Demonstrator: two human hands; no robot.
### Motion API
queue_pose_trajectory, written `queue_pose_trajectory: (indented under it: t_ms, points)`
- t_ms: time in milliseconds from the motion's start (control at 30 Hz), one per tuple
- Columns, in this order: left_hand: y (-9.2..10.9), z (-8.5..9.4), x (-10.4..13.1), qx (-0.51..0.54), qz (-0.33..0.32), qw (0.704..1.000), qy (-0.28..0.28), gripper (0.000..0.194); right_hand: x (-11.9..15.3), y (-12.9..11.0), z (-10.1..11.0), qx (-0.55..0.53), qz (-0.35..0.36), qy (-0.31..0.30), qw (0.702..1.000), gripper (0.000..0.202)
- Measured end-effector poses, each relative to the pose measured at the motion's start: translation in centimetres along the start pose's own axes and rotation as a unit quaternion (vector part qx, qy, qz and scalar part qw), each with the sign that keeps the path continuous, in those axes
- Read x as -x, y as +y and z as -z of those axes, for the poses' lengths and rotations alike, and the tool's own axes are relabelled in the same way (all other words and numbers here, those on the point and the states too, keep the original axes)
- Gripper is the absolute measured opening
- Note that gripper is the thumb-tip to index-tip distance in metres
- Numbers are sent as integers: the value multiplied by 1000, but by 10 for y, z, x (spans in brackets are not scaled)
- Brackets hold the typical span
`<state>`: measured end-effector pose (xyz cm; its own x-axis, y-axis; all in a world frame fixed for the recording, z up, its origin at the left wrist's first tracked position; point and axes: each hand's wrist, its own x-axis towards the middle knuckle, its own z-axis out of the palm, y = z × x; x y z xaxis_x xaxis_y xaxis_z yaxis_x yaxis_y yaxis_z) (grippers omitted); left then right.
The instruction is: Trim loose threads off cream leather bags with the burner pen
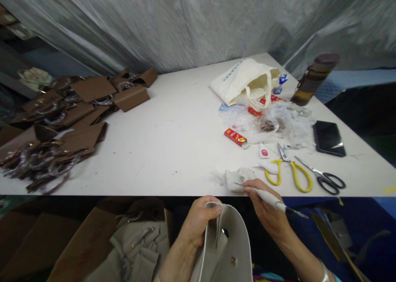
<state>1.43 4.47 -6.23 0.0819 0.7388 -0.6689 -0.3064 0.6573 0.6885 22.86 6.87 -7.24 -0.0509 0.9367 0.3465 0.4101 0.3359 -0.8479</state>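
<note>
My left hand (198, 220) is closed on the upper edge of a beige bag (233, 240), thumb pressed over the rim. The bag has stiff curved sides, a hole and a small metal fitting. It hangs in front of the table edge. In my right hand (269, 212) is a slim pointed tool (270, 199) with a thick white grip and thin metal at both ends. Its tip lies over a crumpled white pad (238, 178) at the table edge; whether it touches I cannot tell. Yellow-handled scissors (289, 170) and black-handled scissors (324, 178) lie to the right.
Brown bags with wrapped handles (77, 104) are heaped at the left. A cream tote (244, 82), plastic bags (293, 119), a small red box (235, 137), a phone (328, 137) and a bottle (314, 82) occupy the right. Below stands a carton (77, 240) with beige bags (139, 245).
</note>
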Motion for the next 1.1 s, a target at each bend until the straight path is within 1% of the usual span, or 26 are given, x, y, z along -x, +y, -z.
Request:
queue_pose_trajectory:
  t_ms: [100, 200, 300, 433, 533, 767, 1000, 1100]
  points:
    - [0, 1, -1, 4, 4, 1000, -9, 47, -1, 3, 0, 32, 21, -20, 999, 24]
    - [-1, 4, -3, 11, 9, 999, -28, 49, 2, 1, 3, 34, 23, -6, 999, 23]
    - [-1, 9, -4, 15, 16, 998, -53, 49, 10, -5, 4, -46, -22, 15, 999, 23]
    - [1, 16, -4, 22, 15, 997, -79, 45, 21, -14, -3, -188, -102, -29, 976, 31]
    - [3, 18, -3, 30, 15, 996, -87, 44, 24, -17, -11, -224, -124, -60, 965, 33]
    - [1, 17, 0, 35, 14, 994, -98, 44, 26, -16, -17, -233, -127, -92, 960, 33]
    - [0, 9, 8, 47, -21, 996, -72, 43, 28, -14, -21, -201, -124, -99, 967, 30]
    - [-4, 9, 7, 64, -33, 995, -63, 42, 28, -16, -21, -182, -99, -95, 974, 29]
